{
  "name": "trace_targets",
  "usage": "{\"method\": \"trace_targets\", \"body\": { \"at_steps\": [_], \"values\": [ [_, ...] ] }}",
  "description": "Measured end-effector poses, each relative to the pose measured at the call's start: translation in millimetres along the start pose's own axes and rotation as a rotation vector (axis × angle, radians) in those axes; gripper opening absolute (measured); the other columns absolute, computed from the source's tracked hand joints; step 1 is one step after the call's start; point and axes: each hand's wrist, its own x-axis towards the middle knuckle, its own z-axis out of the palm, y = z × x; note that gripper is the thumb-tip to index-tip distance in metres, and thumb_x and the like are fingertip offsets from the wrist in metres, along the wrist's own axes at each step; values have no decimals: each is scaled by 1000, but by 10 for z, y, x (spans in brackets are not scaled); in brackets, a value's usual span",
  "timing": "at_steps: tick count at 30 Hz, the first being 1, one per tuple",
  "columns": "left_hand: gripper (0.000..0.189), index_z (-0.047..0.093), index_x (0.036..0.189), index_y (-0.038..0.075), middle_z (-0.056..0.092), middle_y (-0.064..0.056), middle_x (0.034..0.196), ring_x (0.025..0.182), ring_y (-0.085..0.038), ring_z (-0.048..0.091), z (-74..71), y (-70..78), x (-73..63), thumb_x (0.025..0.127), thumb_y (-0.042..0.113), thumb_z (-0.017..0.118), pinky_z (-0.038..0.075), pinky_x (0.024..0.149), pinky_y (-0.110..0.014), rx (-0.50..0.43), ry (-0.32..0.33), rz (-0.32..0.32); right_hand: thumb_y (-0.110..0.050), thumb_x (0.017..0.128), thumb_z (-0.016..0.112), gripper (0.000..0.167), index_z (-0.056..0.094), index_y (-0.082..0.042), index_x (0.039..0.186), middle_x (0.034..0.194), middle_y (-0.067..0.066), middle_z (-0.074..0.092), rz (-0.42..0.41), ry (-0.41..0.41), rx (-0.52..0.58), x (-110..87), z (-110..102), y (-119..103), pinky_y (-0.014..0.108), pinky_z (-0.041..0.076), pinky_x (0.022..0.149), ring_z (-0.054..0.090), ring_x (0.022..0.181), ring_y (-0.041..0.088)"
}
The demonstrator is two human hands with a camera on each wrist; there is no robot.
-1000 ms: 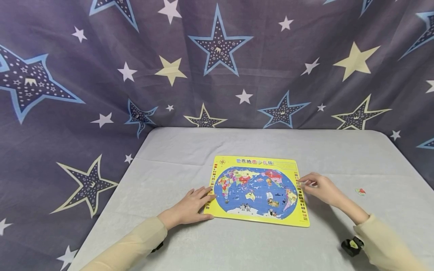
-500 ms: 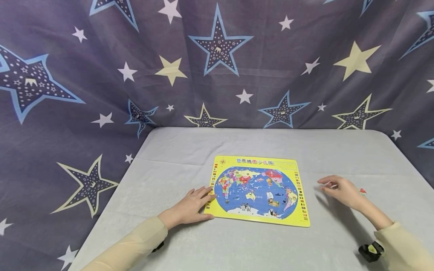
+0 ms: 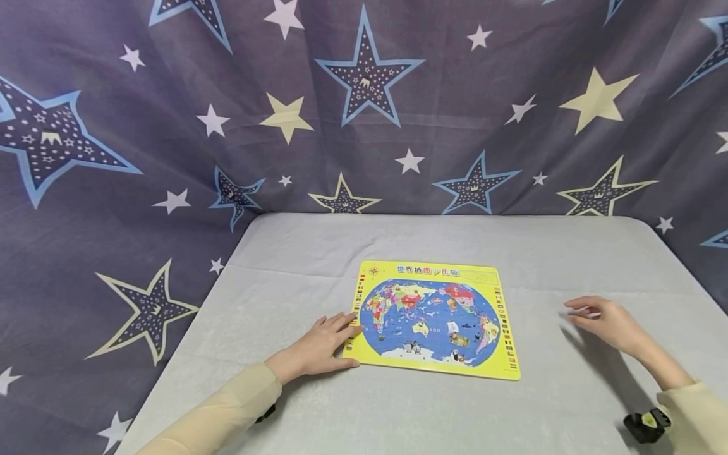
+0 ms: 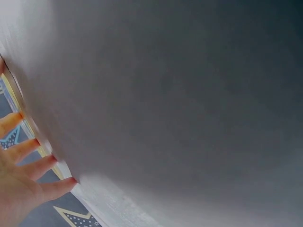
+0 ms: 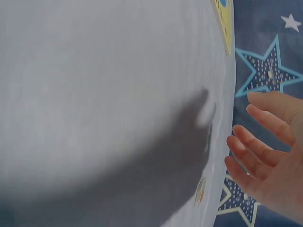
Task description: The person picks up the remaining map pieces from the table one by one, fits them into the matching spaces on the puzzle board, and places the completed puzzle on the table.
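A yellow-bordered world map board [image 3: 438, 373] lies flat on the table, its blue oval full of coloured continents and animals. My left hand [image 3: 315, 351] rests at the board's left edge, fingers spread and fairly straight. In the left wrist view, the fingertips [image 4: 35, 143] of that hand line up along the rim. Well to the right of the board, my right hand [image 3: 608, 325] hovers over the cloth with loosely bent fingers and nothing in them. A small red and green flat piece [image 5: 200, 193] lies on the table in the right wrist view; in the head view the right hand hides it.
Pale grey cloth [image 3: 455, 243] covers the table. A dark curtain with stars [image 3: 409, 161] hangs along the back and left side. Each wrist wears a black camera; the right one [image 3: 647, 424] shows by the sleeve.
My right hand has drawn away from the board's right edge and moved rightward, now covering the small piece in the head view. The left hand and the board have stayed put.
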Motion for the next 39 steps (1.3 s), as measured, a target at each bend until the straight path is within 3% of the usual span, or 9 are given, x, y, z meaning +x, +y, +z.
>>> {"method": "trace_targets", "body": {
  "at_steps": [5, 7, 12, 14, 20, 26, 33, 39],
  "values": [
    [66, 41, 134, 20, 26, -9, 143, 129, -31, 25, -8, 3, -3, 81, 58, 49, 23, 98, -55, 2, 3, 2, -2, 74, 66, 23, 62, 9, 93, 93, 25, 60, 41, -15, -23, -48, -88, 93, 24, 47, 59, 48, 73, -11],
    [66, 41, 133, 19, 27, -9, 142, 129, -31, 26, -11, 4, -4, 81, 58, 50, 23, 98, -56, -1, 6, 5, -5, 74, 68, 24, 62, 8, 94, 92, 21, 61, 64, -13, -46, -68, -116, 133, 24, 46, 59, 45, 74, -13],
    [66, 42, 133, 18, 27, -10, 142, 128, -32, 26, -22, 13, -8, 81, 57, 51, 23, 98, -56, -5, 9, 9, -5, 69, 72, 27, 62, 7, 91, 85, -8, 60, 58, 5, -59, -110, -165, 247, 21, 43, 58, 46, 72, -12],
    [66, 42, 133, 18, 27, -10, 142, 128, -32, 26, -26, 17, -7, 81, 57, 51, 23, 98, -56, -4, 8, 9, -5, 68, 73, 28, 62, 7, 91, 84, -12, 59, 60, 3, -64, -121, -177, 286, 20, 43, 58, 46, 71, -12],
    [66, 42, 133, 18, 28, -10, 142, 128, -32, 26, -17, 13, -7, 80, 57, 51, 23, 97, -56, -1, 9, 9, -9, 69, 73, 32, 62, 9, 94, 86, 13, 63, 115, -44, -101, -144, -201, 359, 22, 42, 58, 41, 72, -15],
    [66, 42, 133, 18, 28, -10, 142, 129, -32, 26, -16, 11, -10, 81, 57, 50, 23, 97, -56, 0, 9, 9, -9, 69, 73, 33, 61, 9, 94, 82, -4, 61, 113, -34, -89, -159, -219, 424, 20, 41, 57, 40, 72, -16],
    [66, 41, 133, 18, 27, -9, 142, 129, -31, 26, -2, 1, -5, 81, 58, 49, 23, 98, -56, 1, 6, 2, -10, 70, 72, 33, 60, 11, 93, 81, 10, 63, 161, -40, -91, -191, -238, 465, 19, 40, 55, 40, 69, -16],
    [66, 41, 134, 19, 27, -9, 142, 129, -31, 25, -7, 8, -4, 81, 58, 49, 23, 98, -56, 0, 1, -4, -6, 71, 70, 32, 59, 14, 93, 73, 7, 63, 175, -39, -60, -211, -233, 484, 17, 40, 51, 44, 65, -14]
  ]
}}
